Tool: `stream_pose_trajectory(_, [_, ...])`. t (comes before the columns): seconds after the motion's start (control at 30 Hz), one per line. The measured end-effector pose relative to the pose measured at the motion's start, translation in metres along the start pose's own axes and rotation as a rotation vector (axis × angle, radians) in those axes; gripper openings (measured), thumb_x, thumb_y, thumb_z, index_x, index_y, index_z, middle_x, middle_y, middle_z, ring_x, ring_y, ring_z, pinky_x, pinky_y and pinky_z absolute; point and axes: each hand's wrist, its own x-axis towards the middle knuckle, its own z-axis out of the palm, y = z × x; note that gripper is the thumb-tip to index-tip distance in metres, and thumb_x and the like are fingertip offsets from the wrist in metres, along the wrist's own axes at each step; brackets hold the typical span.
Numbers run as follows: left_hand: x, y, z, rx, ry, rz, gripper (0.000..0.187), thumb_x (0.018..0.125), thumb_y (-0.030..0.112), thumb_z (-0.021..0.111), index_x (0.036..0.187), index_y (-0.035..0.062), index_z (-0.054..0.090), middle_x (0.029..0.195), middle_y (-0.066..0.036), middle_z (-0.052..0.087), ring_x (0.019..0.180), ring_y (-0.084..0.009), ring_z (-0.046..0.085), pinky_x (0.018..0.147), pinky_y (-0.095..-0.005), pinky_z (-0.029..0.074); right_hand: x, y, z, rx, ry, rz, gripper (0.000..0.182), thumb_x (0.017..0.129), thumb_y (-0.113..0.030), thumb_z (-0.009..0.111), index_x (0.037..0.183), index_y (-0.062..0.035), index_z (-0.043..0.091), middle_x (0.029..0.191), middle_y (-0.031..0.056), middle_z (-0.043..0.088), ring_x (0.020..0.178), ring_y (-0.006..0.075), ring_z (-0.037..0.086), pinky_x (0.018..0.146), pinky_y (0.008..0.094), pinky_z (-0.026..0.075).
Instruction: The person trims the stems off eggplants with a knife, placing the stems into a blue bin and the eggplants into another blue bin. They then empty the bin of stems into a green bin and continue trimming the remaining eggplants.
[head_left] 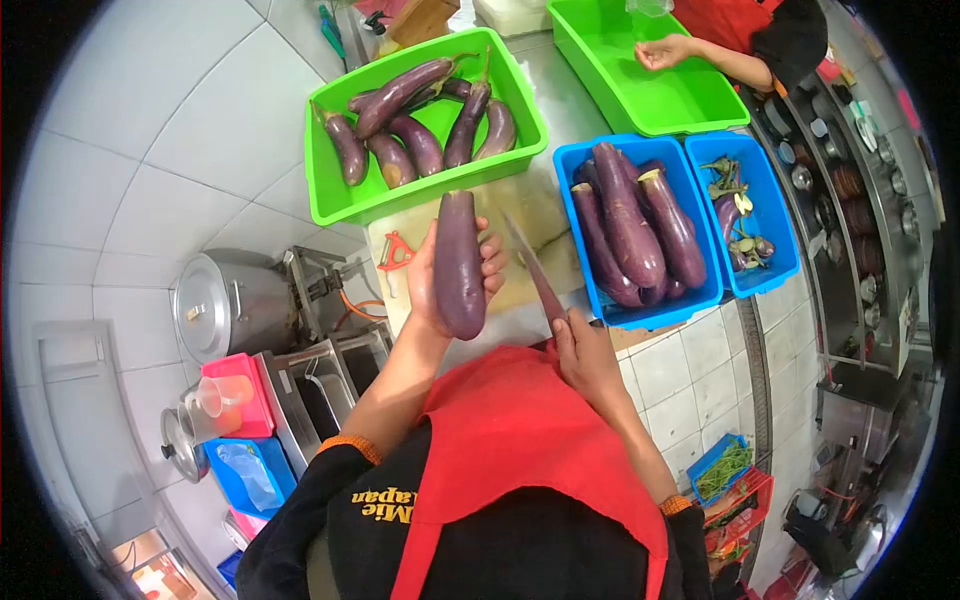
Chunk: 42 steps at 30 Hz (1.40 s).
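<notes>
My left hand (pixel 427 287) is wrapped around a large purple eggplant (pixel 459 265), held upright with its cut end away from me. In my right hand (pixel 585 355) is a knife (pixel 535 268), its blade slanting forward and left, apart from the eggplant. Both hands are over the near side of a pale cutting board (pixel 515 288). A red peeler (pixel 397 251) lies at the board's left edge. Right of the knife, a blue bin (pixel 648 320) holds several eggplants (pixel 632 220) with their stems cut off.
Several stemmed eggplants (pixel 404 97) lie in a green basin (pixel 430 187) beyond the board. Another blue bin (pixel 785 210) contains stem trimmings (pixel 745 248). Another person's hand (pixel 664 52) is over a second green basin (pixel 620 95). A lidded metal pot (pixel 235 305) stands at left.
</notes>
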Motion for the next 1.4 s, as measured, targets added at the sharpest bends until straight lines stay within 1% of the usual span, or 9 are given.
stream_pose_trajectory(0.43, [0.038,-0.074,-0.028,0.857,0.283,0.020,0.050,0.106,0.039,0.044,0.148,0.0110,0.043,0.125,-0.013,0.058,0.117,-0.0267,0.055,0.100,-0.0421,0.045,-0.024,-0.003,-0.071,0.657,0.152,0.064,0.064,0.074,-0.026,0.087,0.127,-0.0042,0.058,0.108,0.0055,0.065,0.094,0.0159,0.063,0.084,0.0323,0.051])
stream_pose_trajectory(0.5, [0.050,-0.067,-0.056,2.344,0.396,0.346,0.051,0.097,0.030,0.060,0.143,0.0105,0.048,0.126,-0.017,0.055,0.119,-0.0364,0.050,0.101,-0.0462,0.041,-0.029,0.002,-0.098,0.963,0.224,0.194,0.054,0.075,-0.014,0.087,0.122,-0.0070,0.062,0.107,0.0027,0.063,0.085,0.0112,0.058,0.077,0.0267,0.049])
stream_pose_trajectory(0.53, [0.046,-0.071,-0.079,2.483,0.390,0.488,0.050,0.088,0.027,0.068,0.133,0.0083,0.056,0.119,-0.018,0.055,0.116,-0.0410,0.048,0.095,-0.0479,0.039,-0.025,0.011,-0.111,0.825,0.352,0.125,0.053,0.075,-0.013,0.087,0.122,-0.0068,0.062,0.106,0.0022,0.062,0.085,0.0125,0.060,0.077,0.0279,0.050])
stream_pose_trajectory(0.67, [0.042,-0.077,-0.097,2.515,0.285,0.409,0.034,0.089,0.012,0.065,0.123,0.0059,0.059,0.115,-0.017,0.054,0.111,-0.0400,0.050,0.093,-0.0465,0.041,0.015,0.034,-0.171,0.206,0.795,-0.095,0.052,0.078,-0.015,0.084,0.122,-0.0028,0.060,0.107,0.0137,0.068,0.094,0.0302,0.069,0.079,0.0404,0.053])
stream_pose_trajectory(0.83, [0.053,-0.082,-0.076,2.144,0.501,0.649,0.032,0.088,0.001,0.064,0.121,0.0026,0.060,0.110,-0.015,0.055,0.099,-0.0342,0.056,0.084,-0.0414,0.047,0.079,0.093,-0.189,-0.220,0.643,-0.205,0.044,0.082,-0.008,0.073,0.123,0.0001,0.058,0.107,0.0270,0.067,0.099,0.0470,0.063,0.087,0.0478,0.051])
stream_pose_trajectory(0.97, [0.076,-0.101,0.036,1.937,0.512,0.821,0.032,0.089,0.000,0.064,0.120,0.0010,0.060,0.109,-0.014,0.058,0.097,-0.0280,0.058,0.083,-0.0387,0.049,0.083,0.103,-0.188,0.124,0.603,-0.149,0.043,0.085,-0.012,0.072,0.125,-0.0022,0.058,0.112,0.0275,0.065,0.101,0.0468,0.062,0.087,0.0465,0.049])
stream_pose_trajectory(1.13, [0.176,-0.184,0.098,1.999,-0.225,0.694,0.042,0.083,0.013,0.074,0.121,0.0023,0.061,0.104,-0.019,0.061,0.099,-0.0368,0.060,0.089,-0.0426,0.047,0.075,0.119,-0.180,0.412,0.870,0.050,0.033,0.088,-0.007,0.071,0.119,-0.0021,0.062,0.105,0.0138,0.072,0.100,0.0268,0.069,0.088,0.0381,0.052])
stream_pose_trajectory(1.3, [0.193,-0.189,0.108,2.196,-0.156,0.634,0.054,0.078,0.023,0.079,0.125,0.0032,0.060,0.106,-0.019,0.060,0.105,-0.0377,0.056,0.092,-0.0466,0.043,0.026,0.143,-0.203,0.471,0.944,0.087,0.028,0.093,-0.009,0.068,0.119,-0.0018,0.062,0.104,0.0093,0.072,0.099,0.0182,0.066,0.091,0.0327,0.051])
stream_pose_trajectory(1.4, [0.156,-0.134,0.099,2.397,0.066,0.546,0.032,0.078,0.019,0.077,0.102,0.0047,0.061,0.099,-0.017,0.061,0.099,-0.0385,0.058,0.086,-0.0473,0.045,-0.009,0.154,-0.206,0.382,0.995,0.291,0.029,0.097,-0.017,0.066,0.121,-0.0019,0.059,0.097,0.0081,0.070,0.072,0.0115,0.063,0.064,0.0261,0.052])
